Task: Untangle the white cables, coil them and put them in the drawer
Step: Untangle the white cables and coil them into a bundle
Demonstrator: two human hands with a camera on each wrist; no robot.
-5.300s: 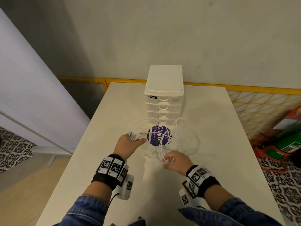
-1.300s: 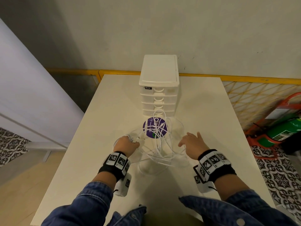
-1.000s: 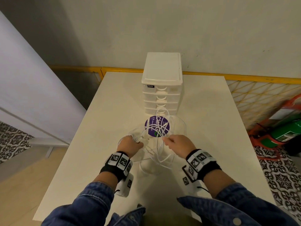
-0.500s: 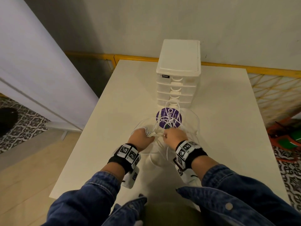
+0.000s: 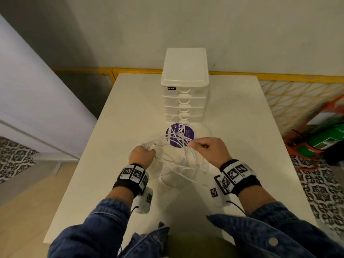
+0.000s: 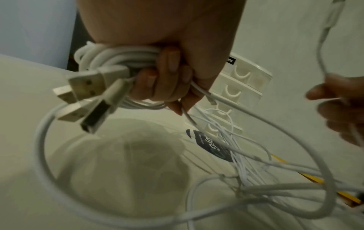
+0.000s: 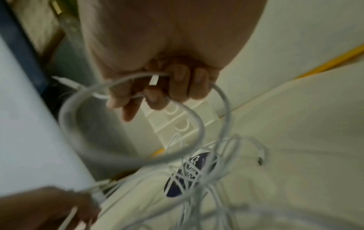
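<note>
Tangled white cables [image 5: 183, 161] hang between my two hands above the table [image 5: 242, 138]. My left hand [image 5: 142, 155] grips a bundle of coiled cable [image 6: 118, 60] with USB plugs [image 6: 82, 88] sticking out below the fist. My right hand [image 5: 208, 148] holds a cable strand [image 7: 189, 112] in its curled fingers, with a small plug end [image 7: 154, 80] showing at the fingers. Loose loops droop over a purple round label [image 5: 179, 135]. The white drawer unit [image 5: 184, 86] stands behind it, all drawers closed.
The drawer unit sits mid-table near the back. A yellow rail [image 5: 279, 78] and lattice fence run behind and to the right. A green canister [image 5: 323, 140] lies on the patterned floor at right. A pale wall panel [image 5: 37, 101] stands left.
My right hand has pulled away to the right from the left hand, drawing a strand out of the tangle. The left hand keeps its bundle in place.
</note>
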